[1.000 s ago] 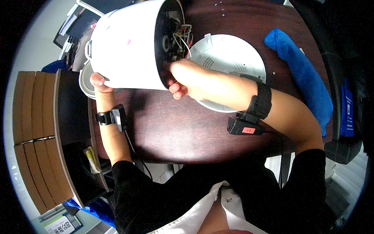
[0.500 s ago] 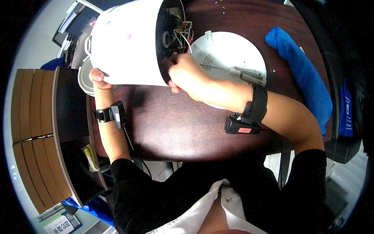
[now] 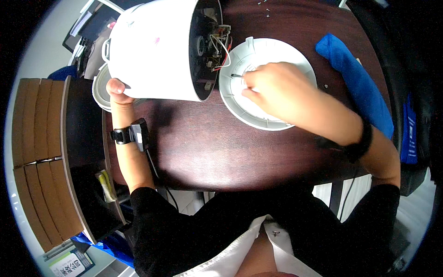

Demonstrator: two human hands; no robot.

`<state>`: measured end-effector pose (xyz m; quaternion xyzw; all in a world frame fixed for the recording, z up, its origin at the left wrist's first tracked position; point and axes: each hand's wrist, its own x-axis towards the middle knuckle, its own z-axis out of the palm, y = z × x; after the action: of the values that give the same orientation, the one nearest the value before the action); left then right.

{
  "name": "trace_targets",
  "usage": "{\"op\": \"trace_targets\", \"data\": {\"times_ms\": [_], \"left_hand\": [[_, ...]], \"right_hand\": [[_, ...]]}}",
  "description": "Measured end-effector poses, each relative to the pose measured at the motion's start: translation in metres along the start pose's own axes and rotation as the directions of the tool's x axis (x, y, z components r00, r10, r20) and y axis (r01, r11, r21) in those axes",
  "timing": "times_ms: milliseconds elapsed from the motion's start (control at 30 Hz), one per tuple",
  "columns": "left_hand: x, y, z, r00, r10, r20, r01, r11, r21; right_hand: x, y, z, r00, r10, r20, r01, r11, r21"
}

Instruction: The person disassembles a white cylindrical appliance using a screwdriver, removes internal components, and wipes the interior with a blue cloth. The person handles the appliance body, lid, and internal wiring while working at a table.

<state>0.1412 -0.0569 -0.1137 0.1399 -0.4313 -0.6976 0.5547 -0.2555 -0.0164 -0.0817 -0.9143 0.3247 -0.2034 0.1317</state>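
A white rice cooker (image 3: 152,51) lies on its side, its open bottom facing right with wires and a circuit board (image 3: 217,48) showing inside. My left hand (image 3: 121,91) holds the cooker at its lower left; the thumb shows and the other fingers are hidden behind the body. To the right lies the cooker's round white bottom cover (image 3: 235,104). Over this cover is my right hand (image 3: 277,87), somewhat blurred, its fingers closed around a screwdriver. Only the dark tip of the screwdriver (image 3: 236,75) sticks out past the fingers; its handle is hidden.
A blue cloth (image 3: 355,83) lies along the table's right side. Several small screws (image 3: 267,11) are scattered at the far edge, and another small part (image 3: 326,86) sits near the cloth. Behind the cooker's left end is a round pale lid or dish (image 3: 100,90). Shelving (image 3: 85,124) stands at the left.
My right hand has left the cooker's open bottom, moved right over the cover and closed on the screwdriver lying there. My left hand still holds the cooker, which has shifted slightly.
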Motion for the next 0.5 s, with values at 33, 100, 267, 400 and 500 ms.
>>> {"op": "trace_targets", "data": {"times_ms": [33, 100, 267, 400, 500], "left_hand": [[-0.003, 0.001, 0.001, 1.0, 0.003, -0.005, -0.003, 1.0, 0.003], [-0.001, 0.0, 0.001, 1.0, 0.006, -0.003, -0.006, 1.0, -0.005], [0.002, -0.002, -0.001, 1.0, 0.003, 0.0, -0.003, 1.0, -0.004], [0.004, 0.001, 0.0, 1.0, -0.003, -0.004, 0.003, 1.0, 0.003], [0.005, 0.004, 0.001, 1.0, -0.011, -0.003, 0.011, 1.0, 0.014]], "right_hand": [[-0.009, 0.006, -0.014, 0.983, 0.111, 0.148, -0.096, 0.99, -0.108], [-0.031, 0.02, -0.022, 0.982, 0.168, 0.089, -0.137, 0.951, -0.278], [-0.057, 0.041, -0.013, 0.951, 0.269, 0.155, -0.204, 0.918, -0.339], [-0.056, 0.049, -0.013, 0.983, 0.15, 0.106, -0.106, 0.935, -0.339], [-0.056, 0.05, -0.016, 0.997, 0.07, 0.013, -0.062, 0.945, -0.321]]}}
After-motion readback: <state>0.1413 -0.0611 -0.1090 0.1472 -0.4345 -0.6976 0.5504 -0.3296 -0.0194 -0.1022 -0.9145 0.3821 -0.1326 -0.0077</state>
